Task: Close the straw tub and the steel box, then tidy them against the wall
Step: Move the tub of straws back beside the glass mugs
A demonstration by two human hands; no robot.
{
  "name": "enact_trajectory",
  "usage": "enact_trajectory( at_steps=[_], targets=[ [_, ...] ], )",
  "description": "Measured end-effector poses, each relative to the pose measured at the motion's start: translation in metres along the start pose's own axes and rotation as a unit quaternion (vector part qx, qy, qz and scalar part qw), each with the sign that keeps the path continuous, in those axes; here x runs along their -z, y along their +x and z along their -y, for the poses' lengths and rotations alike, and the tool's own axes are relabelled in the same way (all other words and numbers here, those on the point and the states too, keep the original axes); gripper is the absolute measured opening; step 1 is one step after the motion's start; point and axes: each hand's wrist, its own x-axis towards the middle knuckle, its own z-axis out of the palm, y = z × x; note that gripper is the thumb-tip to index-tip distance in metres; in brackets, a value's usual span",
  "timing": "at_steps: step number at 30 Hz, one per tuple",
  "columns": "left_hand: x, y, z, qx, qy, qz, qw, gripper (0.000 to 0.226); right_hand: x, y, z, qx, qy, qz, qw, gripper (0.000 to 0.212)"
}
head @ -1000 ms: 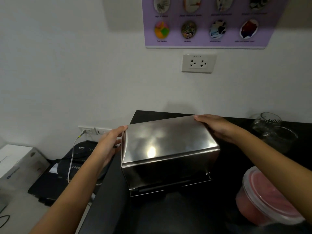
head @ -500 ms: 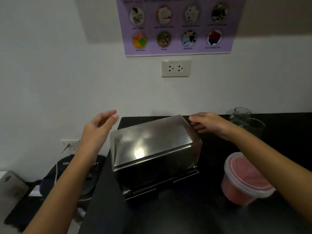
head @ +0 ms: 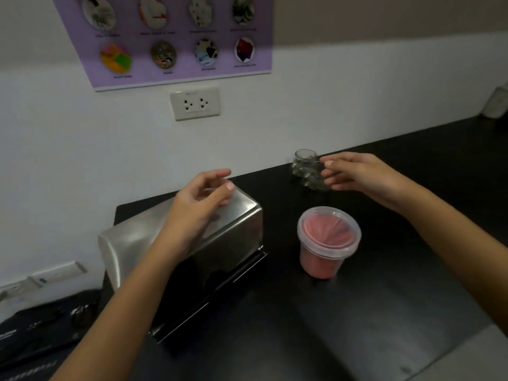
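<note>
A purple poster (head: 176,37) and a socket (head: 195,103) hang on the white wall (head: 330,105). On the black counter (head: 384,312), the steel box (head: 132,243) sits closed at the far left by the wall; the left hand (head: 198,204) hovers over it, fingers loosely apart, holding nothing. Right of it stands the lidded straw tub (head: 327,243), well off the wall. The right hand (head: 357,174), empty and loosely spread, is beside a glass jar (head: 306,169).
</note>
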Motion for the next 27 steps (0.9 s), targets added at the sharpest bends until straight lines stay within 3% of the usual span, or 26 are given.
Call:
enact_trajectory(
  at_steps=[4, 10, 14, 22, 27],
  targets=[
    [-0.031, 0.002, 0.012, -0.003, -0.005, 0.056, 0.998, 0.02, 0.023, -0.014, -0.021, -0.012, -0.008, -0.012, 1.0, 0.012],
    [-0.067, -0.013, 0.029, 0.029, 0.029, 0.074, 0.996, 0.031, 0.047, -0.003, -0.05, -0.01, -0.012, 0.023, 1.0, 0.014],
    [-0.087, -0.028, 0.038, 0.074, -0.007, 0.047, 0.996, 0.05, 0.052, 0.009, -0.072, -0.009, -0.018, 0.074, 0.997, 0.016],
    [-0.128, -0.062, 0.08, 0.136, -0.025, -0.052, 0.989, 0.06, 0.073, 0.023, -0.122, -0.024, -0.042, 0.185, 0.982, 0.025],
    [-0.142, -0.079, 0.1, 0.181, 0.01, -0.039, 0.983, 0.076, 0.066, 0.016, -0.157, -0.031, -0.066, 0.233, 0.97, 0.038]
  ],
)
